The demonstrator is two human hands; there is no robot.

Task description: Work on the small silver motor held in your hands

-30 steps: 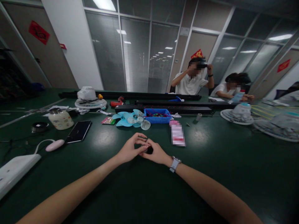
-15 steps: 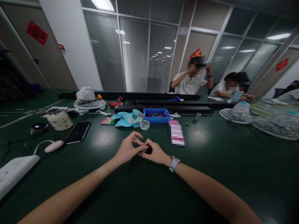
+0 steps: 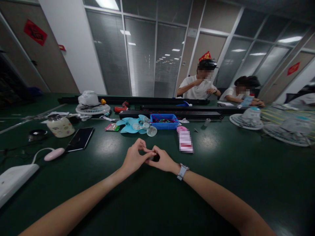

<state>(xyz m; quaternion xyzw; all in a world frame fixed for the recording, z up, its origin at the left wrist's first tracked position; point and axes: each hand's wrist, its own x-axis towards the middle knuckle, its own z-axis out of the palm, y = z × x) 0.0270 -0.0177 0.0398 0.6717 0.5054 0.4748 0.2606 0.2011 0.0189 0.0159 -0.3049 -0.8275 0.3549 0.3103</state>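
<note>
Dark green table (image 3: 221, 170), blue tray (image 3: 164, 122), pale blue fan blades (image 3: 131, 125).

On dark green table (image 3: 221, 170): phone (image 3: 80, 139), jar (image 3: 60, 126), pink mouse (image 3: 54, 154), blue fan blade (image 3: 130, 125), blue tray (image 3: 164, 122), white fan (image 3: 92, 104) at far left

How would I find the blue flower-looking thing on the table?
Start at the dark green table, then find the blue tray of small parts beyond the left hand and right hand. Just left of it lies the fan blade: pale blue with wide petals, while the fans nearby are white.
</note>
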